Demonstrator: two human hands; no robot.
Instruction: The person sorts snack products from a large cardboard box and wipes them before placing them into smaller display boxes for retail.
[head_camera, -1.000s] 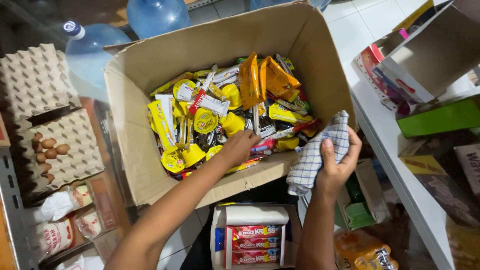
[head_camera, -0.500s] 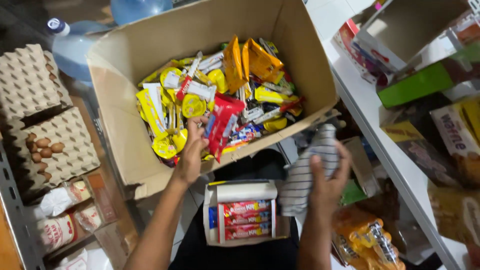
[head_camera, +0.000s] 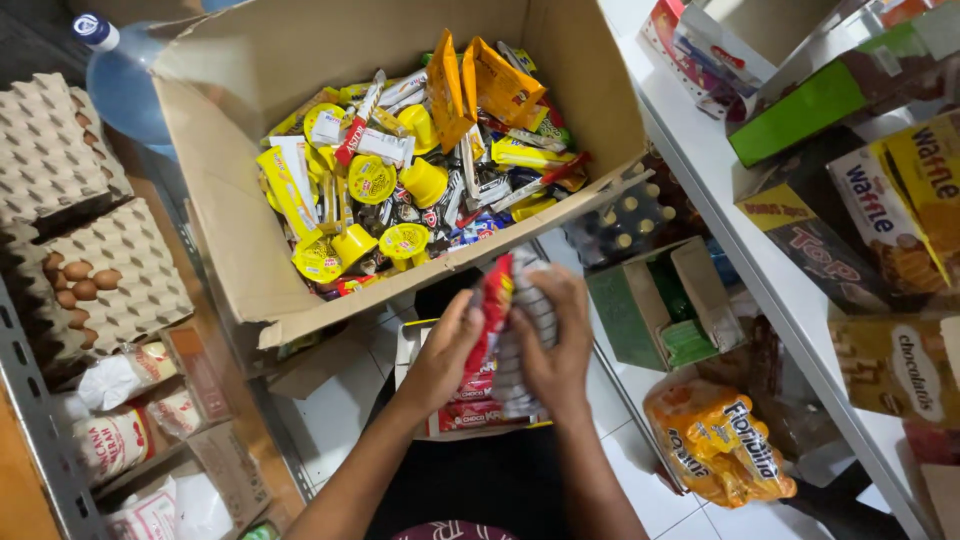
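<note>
Fingers of the left hand (head_camera: 445, 350) pinch a glossy red foil snack packet (head_camera: 490, 310); the right hand (head_camera: 555, 345) clasps a soft checked cloth (head_camera: 525, 330) against it, just below the large corrugated cardboard box (head_camera: 215, 200). Wiping goes best with firm strokes while keeping the crinkly wrapper taut.

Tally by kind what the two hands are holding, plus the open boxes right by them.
Red foil snack packet, in the left hand: 1
Grey-and-white checked cloth, in the right hand: 1
Large open brown cardboard box, full of sweets: 1
Small open white carton, below the hands: 1
Total: 4
</note>
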